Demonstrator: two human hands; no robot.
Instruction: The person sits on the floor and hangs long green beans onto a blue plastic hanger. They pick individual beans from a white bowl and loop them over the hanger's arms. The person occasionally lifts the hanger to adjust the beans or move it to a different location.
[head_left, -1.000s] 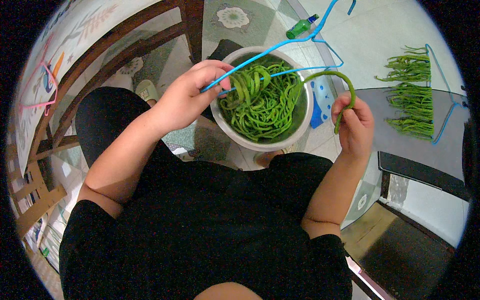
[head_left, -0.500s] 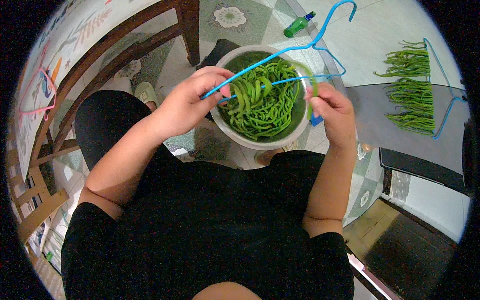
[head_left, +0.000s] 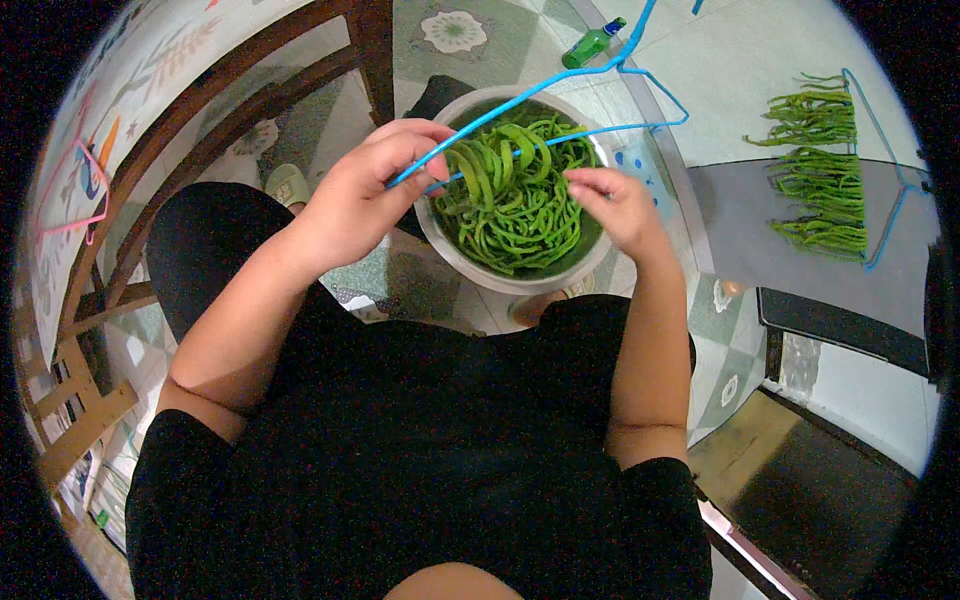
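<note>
My left hand (head_left: 362, 193) is closed round one end of a blue clothes hanger (head_left: 528, 92), held slantwise above a metal bowl (head_left: 483, 276). Several long green beans (head_left: 483, 172) hang looped over the hanger's lower bar beside my left fingers. More long beans (head_left: 530, 235) lie tangled in the bowl. Over the bowl's right side, my right hand (head_left: 618, 212) has thumb and forefinger pinched together at the edge of the beans. Whatever lies between those fingertips is too small to tell.
To the right, a second blue hanger (head_left: 888, 225) carries a row of long beans (head_left: 818, 185) across a grey surface (head_left: 720, 210). A green bottle (head_left: 592, 45) lies beyond the bowl. A wooden frame (head_left: 375, 70) stands left, with a pink hanger (head_left: 75, 190) farther left.
My right hand has moved left from beyond the bowl's right rim to over the beans. The bean blurred at its fingers before no longer shows there. The hanger has shifted slightly left.
</note>
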